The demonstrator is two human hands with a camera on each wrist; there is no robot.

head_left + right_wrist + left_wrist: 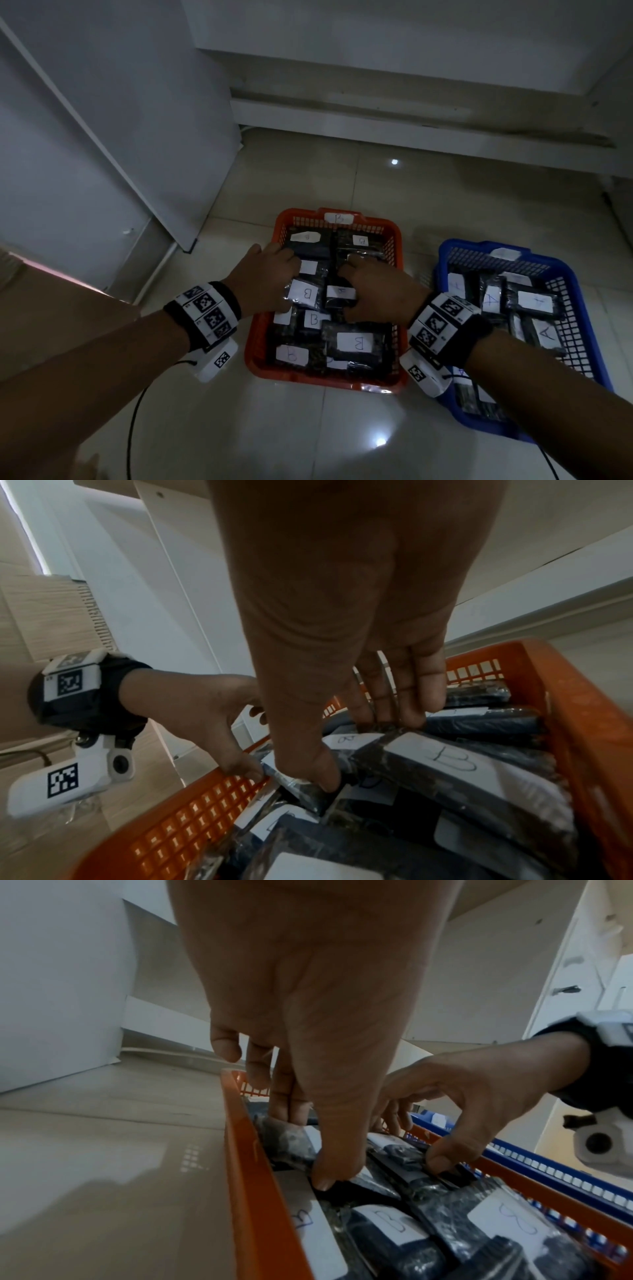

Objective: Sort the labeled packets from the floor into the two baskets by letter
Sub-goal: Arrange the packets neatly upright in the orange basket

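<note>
1. Progress: no packets are lying on the glossy beige tiled floor (342, 428) in the head view, so the sorting is judged to be nearly finished; only tidying inside the baskets appears to be left.
2. The orange perforated plastic basket (394, 240), centre of the head view, is carrying a white tag marked B on its far rim and is holding dark, plastic-wrapped rectangular packets (356, 346) with white paper labels reading B.
3. The blue perforated plastic basket (579, 308), at the right of the frame, is holding similar packets labelled A (544, 334).
4. The left hand (265, 279) is reaching into the orange basket, thumb and fingers pinching a dark wrapped packet (291, 1139) near the left wall.
5. The right hand (375, 291) is gripping a neighbouring packet (445, 767), its fingers curled over the far edge and the thumb pressing the near one.
6. Textures: the wrapping is looking crinkled and shiny; the basket walls are rigid grid lattice; the labels are matt and hand-lettered.
</note>
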